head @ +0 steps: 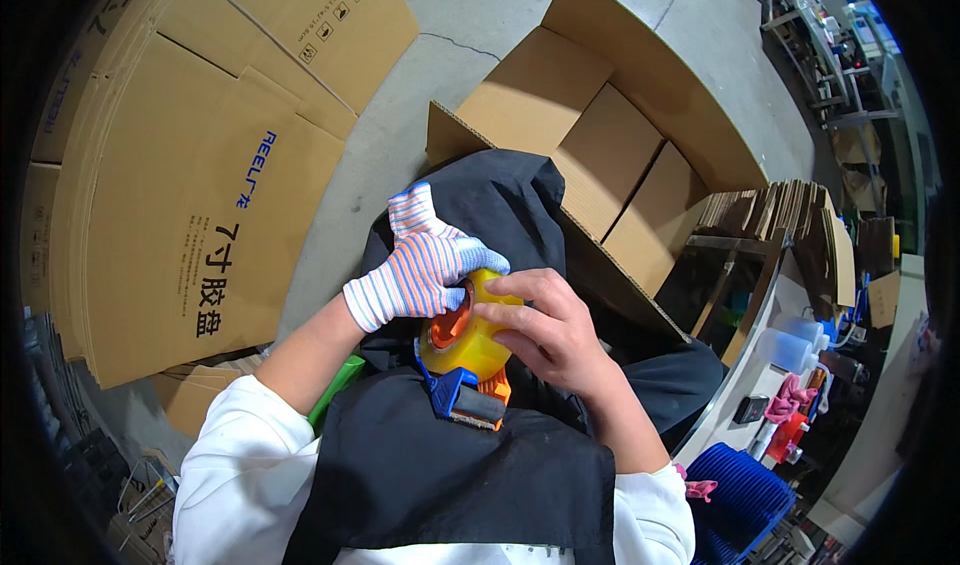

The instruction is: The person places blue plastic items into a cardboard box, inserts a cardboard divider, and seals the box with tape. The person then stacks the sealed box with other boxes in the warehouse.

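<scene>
A tape dispenser [469,409] with blue and orange parts and a dark roller rests in my lap, loaded with a wide roll of yellow packing tape [480,351]. My left hand [420,276], in a striped knit glove, grips the roll's upper left side, its thumb at the orange core. A second striped glove [412,205] hangs from or lies beside that hand; which one is unclear. My bare right hand [551,325] lays its fingertips on the tape's outer face. The black apron [465,475] lies beneath the dispenser.
Flattened cardboard cartons [180,212] stand stacked at the left. An open cardboard box [600,145] sits ahead on the right, near more folded cardboard [780,208]. At the right are a bench with plastic bottles [787,351] and a ribbed blue bin [739,501].
</scene>
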### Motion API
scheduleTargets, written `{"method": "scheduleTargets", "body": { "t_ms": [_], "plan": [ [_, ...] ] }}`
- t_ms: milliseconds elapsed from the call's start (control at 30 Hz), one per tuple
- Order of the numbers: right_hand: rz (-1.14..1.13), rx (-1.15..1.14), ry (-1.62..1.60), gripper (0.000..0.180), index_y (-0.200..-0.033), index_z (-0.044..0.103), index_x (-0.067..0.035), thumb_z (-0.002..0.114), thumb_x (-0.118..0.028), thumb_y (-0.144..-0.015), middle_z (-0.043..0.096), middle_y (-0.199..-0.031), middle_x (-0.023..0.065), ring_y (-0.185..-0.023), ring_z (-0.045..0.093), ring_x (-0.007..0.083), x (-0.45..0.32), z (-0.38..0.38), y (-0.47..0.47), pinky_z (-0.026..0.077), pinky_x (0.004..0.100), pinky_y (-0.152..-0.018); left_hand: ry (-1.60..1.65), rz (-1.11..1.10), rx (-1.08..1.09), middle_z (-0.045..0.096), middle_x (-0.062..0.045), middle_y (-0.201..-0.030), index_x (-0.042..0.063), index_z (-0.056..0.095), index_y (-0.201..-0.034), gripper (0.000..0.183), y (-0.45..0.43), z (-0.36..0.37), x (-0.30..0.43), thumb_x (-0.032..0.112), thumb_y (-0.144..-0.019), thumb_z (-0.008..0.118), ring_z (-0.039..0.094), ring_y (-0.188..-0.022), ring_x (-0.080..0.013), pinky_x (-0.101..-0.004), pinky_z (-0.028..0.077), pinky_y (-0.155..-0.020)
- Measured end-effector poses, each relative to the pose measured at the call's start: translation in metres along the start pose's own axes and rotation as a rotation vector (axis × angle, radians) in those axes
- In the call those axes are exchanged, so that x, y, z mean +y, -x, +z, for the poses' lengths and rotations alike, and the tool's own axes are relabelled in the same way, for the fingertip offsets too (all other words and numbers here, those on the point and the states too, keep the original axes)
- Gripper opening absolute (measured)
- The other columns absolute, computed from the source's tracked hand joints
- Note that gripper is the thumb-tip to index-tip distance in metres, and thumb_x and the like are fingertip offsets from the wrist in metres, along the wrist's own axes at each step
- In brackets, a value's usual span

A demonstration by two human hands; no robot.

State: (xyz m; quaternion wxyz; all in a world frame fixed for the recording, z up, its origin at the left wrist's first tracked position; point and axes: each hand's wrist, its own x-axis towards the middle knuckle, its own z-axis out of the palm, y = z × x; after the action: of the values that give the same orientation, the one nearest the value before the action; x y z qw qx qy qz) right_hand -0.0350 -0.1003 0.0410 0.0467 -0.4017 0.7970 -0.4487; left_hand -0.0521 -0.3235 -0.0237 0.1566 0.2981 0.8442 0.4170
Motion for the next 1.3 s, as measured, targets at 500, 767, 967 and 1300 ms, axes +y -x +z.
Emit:
{"method": "scheduleTargets", "body": {
  "t_ms": [500, 767, 967, 1300],
  "plan": [
    [0.011, 0.011, -0.034, 0.031, -0.109, 0.067, -0.008, 0.073, -0.009, -0.078, 0.065, -0.112, 0.0067, -0.105, 0.060, 0.0259, 0.004, 0.009, -0.010, 0.047, 0.0384, -0.090, 0.130, -0.025, 0.012, 0.069, -0.006, -0.099, 0.012, 0.067, -0.109, 0.033, 0.003, 0.003, -0.008, 0.031, -0.082, 0.066, 0.063, -0.093, -0.0261, -0.0382, 0.044, -0.089],
    [-0.027, 0.097, -0.120, 0.019, -0.095, 0.065, -0.006, 0.074, -0.006, -0.078, 0.065, -0.100, 0.0065, -0.095, 0.062, 0.0236, 0.009, 0.016, -0.011, 0.052, 0.0330, -0.080, 0.082, 0.023, 0.059, 0.068, -0.008, -0.096, 0.011, 0.066, -0.112, 0.041, 0.002, 0.003, -0.009, 0.021, -0.073, 0.070, 0.063, -0.091, -0.0272, -0.0382, 0.047, -0.083],
    [-0.076, 0.075, 0.107, 0.017, -0.092, 0.062, -0.006, 0.070, -0.009, -0.078, 0.060, -0.096, 0.0073, -0.090, 0.061, 0.0234, 0.007, 0.019, -0.014, 0.051, 0.0337, -0.078, 0.109, -0.031, 0.027, 0.067, -0.009, -0.096, 0.012, 0.066, -0.113, 0.043, 0.004, 0.001, -0.005, 0.020, -0.071, 0.070, 0.062, -0.088, -0.0282, -0.0374, 0.047, -0.081],
    [-0.189, 0.074, 0.162, 0.015, -0.093, 0.061, -0.004, 0.063, -0.011, -0.079, 0.060, -0.099, 0.0099, -0.089, 0.060, 0.0258, 0.002, 0.011, 0.014, 0.051, 0.0352, -0.077, -0.139, 0.088, 0.081, 0.068, -0.007, -0.092, 0.014, 0.066, -0.117, 0.051, 0.002, 0.001, -0.006, 0.011, -0.066, 0.070, 0.065, -0.087, -0.0253, -0.0388, 0.045, -0.091]
  ]
}}
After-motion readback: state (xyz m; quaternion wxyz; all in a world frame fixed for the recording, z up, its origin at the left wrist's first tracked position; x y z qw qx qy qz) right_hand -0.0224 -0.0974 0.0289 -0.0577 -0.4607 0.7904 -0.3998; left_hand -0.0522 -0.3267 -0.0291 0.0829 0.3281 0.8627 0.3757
